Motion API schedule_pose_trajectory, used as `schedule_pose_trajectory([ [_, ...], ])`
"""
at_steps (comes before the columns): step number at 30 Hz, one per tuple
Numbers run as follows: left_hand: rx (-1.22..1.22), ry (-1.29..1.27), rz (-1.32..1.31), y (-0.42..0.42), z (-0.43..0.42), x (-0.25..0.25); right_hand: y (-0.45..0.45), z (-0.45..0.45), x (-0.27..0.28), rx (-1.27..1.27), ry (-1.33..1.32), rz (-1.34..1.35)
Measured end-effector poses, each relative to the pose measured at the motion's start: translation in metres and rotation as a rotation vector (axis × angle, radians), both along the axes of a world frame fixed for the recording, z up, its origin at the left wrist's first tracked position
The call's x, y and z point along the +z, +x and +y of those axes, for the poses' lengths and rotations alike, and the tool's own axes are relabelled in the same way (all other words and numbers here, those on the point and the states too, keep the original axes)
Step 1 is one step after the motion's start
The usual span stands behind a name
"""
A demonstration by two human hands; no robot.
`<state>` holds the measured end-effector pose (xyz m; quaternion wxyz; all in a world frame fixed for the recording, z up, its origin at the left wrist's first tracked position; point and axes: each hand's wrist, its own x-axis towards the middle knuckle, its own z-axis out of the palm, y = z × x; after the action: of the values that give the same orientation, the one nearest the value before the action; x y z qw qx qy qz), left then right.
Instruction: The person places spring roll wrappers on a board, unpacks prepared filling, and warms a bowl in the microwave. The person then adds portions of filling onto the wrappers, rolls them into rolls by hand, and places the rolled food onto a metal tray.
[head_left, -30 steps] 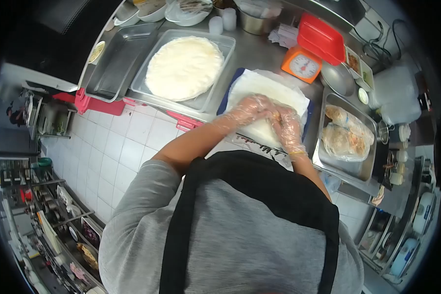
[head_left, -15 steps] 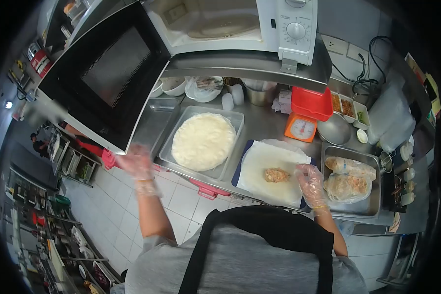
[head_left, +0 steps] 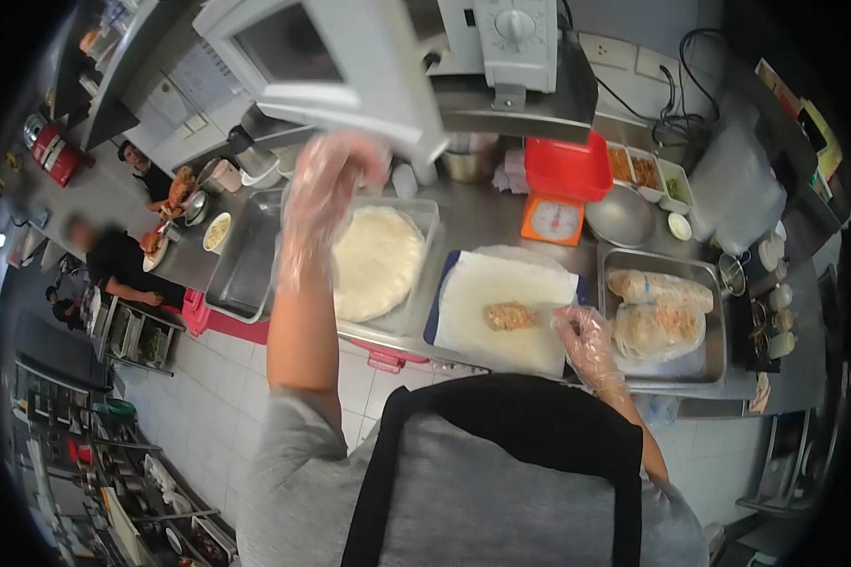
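Observation:
My left hand (head_left: 336,203), in a clear plastic glove, is raised against the lower edge of the white microwave door (head_left: 388,76). Motion smears its fingers. Gloved as well, my right hand (head_left: 584,342) has curled, closed fingers by the right edge of a white wrapper sheet (head_left: 473,298); whatever they may hold is hidden. A small lump of chopped filling (head_left: 511,316) lies on the sheet, over a blue-edged board (head_left: 438,317). Behind my left forearm, a pale round stack of sheets (head_left: 378,265) sits in a clear plastic tray (head_left: 428,231).
A metal tray (head_left: 719,364) on the right holds bagged filling (head_left: 662,321). Behind stand an orange scale (head_left: 551,219) with a red pan (head_left: 567,168), a metal bowl (head_left: 620,215) and topping containers (head_left: 645,175). An empty-looking steel tray (head_left: 241,274) and co-workers (head_left: 128,260) are at left.
The microwave door has swung from wide open toward the oven, and my left hand has moved up and right with it. My right hand stays by the wrapper sheet. The view has shifted.

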<state>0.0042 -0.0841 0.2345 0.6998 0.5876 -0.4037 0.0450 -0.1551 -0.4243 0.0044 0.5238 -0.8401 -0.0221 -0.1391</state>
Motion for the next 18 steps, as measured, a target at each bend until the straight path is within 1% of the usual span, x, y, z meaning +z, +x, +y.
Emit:
schedule_pose_trajectory([
  [1,0.01,0.054,-0.026,0.017,-0.012,0.005,-0.002,-0.001,-0.002,-0.008,0.008,0.011],
  [3,0.19,0.088,0.057,0.045,-0.038,0.016,-0.006,0.0,-0.002,-0.032,0.036,0.08],
  [5,0.307,0.155,-0.059,0.067,-0.059,0.027,-0.009,0.0,0.001,-0.036,0.039,0.097],
  [8,0.451,0.516,-0.09,0.083,-0.064,0.039,-0.007,-0.001,-0.012,-0.043,0.004,0.035],
  [9,0.426,0.506,0.02,0.082,-0.07,0.041,-0.007,-0.002,-0.016,-0.044,-0.013,0.017],
  [11,0.371,0.365,0.129,0.084,-0.066,0.026,-0.007,-0.003,-0.019,-0.012,-0.02,0.05],
  [12,0.342,0.422,0.0,0.068,-0.064,0.02,-0.007,0.0,-0.011,-0.008,-0.041,0.077],
  [13,0.47,0.482,0.039,0.041,-0.067,0.017,-0.004,0.004,-0.006,-0.006,-0.061,0.099],
  [14,0.31,0.553,-0.135,0.027,-0.066,-0.002,0.0,0.007,-0.005,0.017,-0.111,0.046],
  [15,0.141,0.609,-0.296,0.012,-0.065,-0.035,-0.001,0.009,-0.006,0.039,-0.164,0.005],
  [16,0.082,0.625,-0.41,0.0,-0.069,-0.07,0.005,0.012,-0.005,0.062,-0.21,-0.058],
  [17,0.022,0.639,-0.525,-0.013,-0.076,-0.11,0.012,0.017,-0.007,0.091,-0.185,-0.1],
  [18,-0.016,0.659,-0.456,-0.025,-0.078,-0.144,0.019,0.023,-0.011,0.121,-0.158,-0.142],
])
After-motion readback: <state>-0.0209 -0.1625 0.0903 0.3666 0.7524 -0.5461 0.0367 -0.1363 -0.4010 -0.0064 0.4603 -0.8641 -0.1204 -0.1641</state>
